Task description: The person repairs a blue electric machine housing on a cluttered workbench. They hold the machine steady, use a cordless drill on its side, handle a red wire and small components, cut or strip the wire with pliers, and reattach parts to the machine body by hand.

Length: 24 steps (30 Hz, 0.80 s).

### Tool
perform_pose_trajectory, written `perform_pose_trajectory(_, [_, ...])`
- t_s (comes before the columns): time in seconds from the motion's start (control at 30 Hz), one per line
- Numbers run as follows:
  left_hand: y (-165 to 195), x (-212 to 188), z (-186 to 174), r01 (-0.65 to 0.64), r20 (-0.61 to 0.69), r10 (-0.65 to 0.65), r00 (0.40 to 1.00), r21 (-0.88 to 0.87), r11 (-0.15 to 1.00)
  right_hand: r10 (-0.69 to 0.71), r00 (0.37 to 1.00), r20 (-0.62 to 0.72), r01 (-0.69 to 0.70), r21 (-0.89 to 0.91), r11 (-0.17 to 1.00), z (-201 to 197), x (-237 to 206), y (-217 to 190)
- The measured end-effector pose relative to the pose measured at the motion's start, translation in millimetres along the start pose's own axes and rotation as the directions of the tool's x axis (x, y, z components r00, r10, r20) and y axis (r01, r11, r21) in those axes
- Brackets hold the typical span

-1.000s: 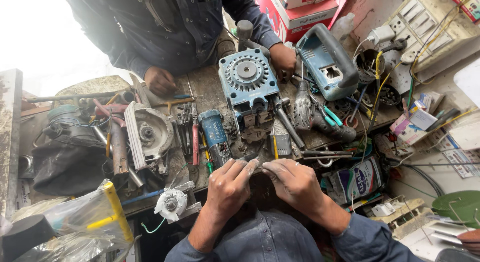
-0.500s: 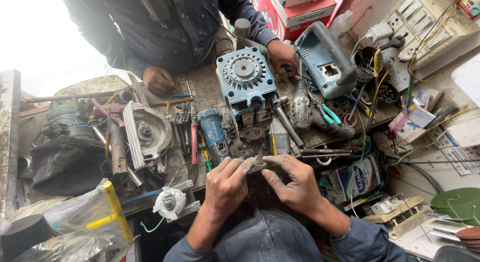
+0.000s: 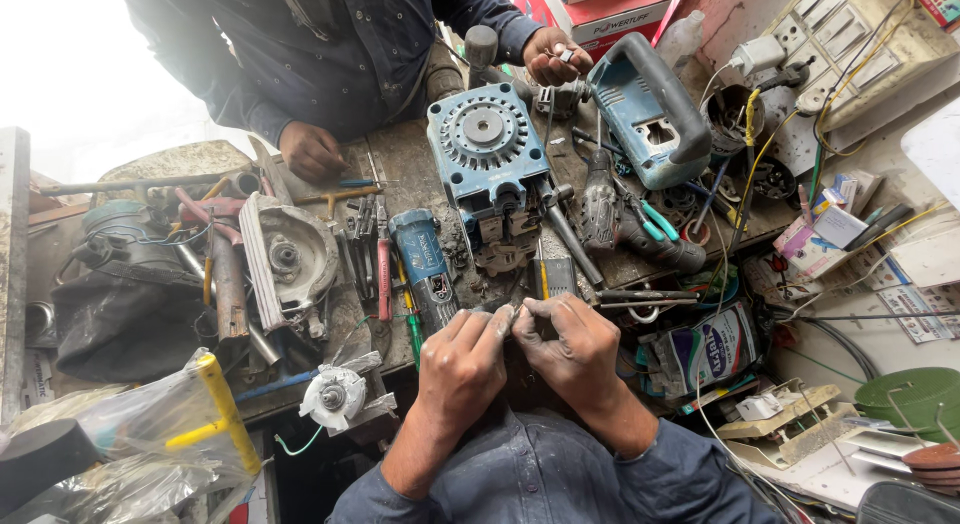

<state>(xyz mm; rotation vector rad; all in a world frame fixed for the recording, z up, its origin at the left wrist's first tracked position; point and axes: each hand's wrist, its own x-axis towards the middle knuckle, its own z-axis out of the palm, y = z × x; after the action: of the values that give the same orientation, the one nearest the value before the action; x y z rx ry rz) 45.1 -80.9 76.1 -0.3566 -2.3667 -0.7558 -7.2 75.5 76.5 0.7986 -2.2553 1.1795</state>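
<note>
Cluttered with tool parts, the worktop point(image 3: 400, 164) fills the view, a switch panel point(image 3: 850, 34) on the wall at its far right. At the near edge the left hand point(image 3: 462, 359) and right hand point(image 3: 572, 349) meet fingertip to fingertip, both grips pinched shut on a small dark part point(image 3: 525, 324) between them; what it is cannot be made out. Just beyond the fingertips lies a blue motor housing point(image 3: 425, 259), with a green screwdriver point(image 3: 412, 324) beside the left hand. Farther off stands a blue gear case point(image 3: 485, 144), and right of it a blue handle shell point(image 3: 650, 114). Left of the left hand sits a white rotor piece point(image 3: 332, 396) and a yellow-handled tool point(image 3: 220, 409). Across the worktop another person's hands point(image 3: 312, 152) rest on it.
</note>
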Motion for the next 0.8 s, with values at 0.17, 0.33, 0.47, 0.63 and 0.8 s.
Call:
perform_pose_trajectory(0.17, [-5.9, 1.2, -5.9, 0.108, -0.02, -0.109, 0.994, -0.035, 0.994, 0.132, 0.976, 0.174, -0.181, 0.302, 0.936, -2.0, -9.8, 15.8])
perform_pose_trajectory(0.33, [-7.3, 3.2, -8.0, 0.13, 0.0, -0.13, 0.991, -0.092, 0.987, 0.472, 0.709, 0.524, -0.703, 0.569, 0.426, 0.2, -12.5, 32.3])
perform_pose_trajectory(0.47, [-7.1, 4.1, -8.1, 0.126, 0.01, -0.126, 0.992, -0.113, 0.986, 0.358, 0.85, 0.386, -0.517, 0.487, 0.704, -0.2, -11.5, 25.8])
perform_pose_trajectory(0.63, [-14.7, 5.6, -10.3, 0.11, 0.057, -0.103, 0.993, -0.153, 0.982, 0.136, 0.93, 0.342, -0.273, 0.397, 0.876, -5.3, -1.8, 23.2])
perform_pose_trajectory(0.8, [-18.3, 7.1, -11.0, 0.138, 0.056, -0.129, 0.99, -0.212, 0.967, 0.202, 0.861, 0.467, -0.421, 0.43, 0.799, -8.7, 9.0, 29.8])
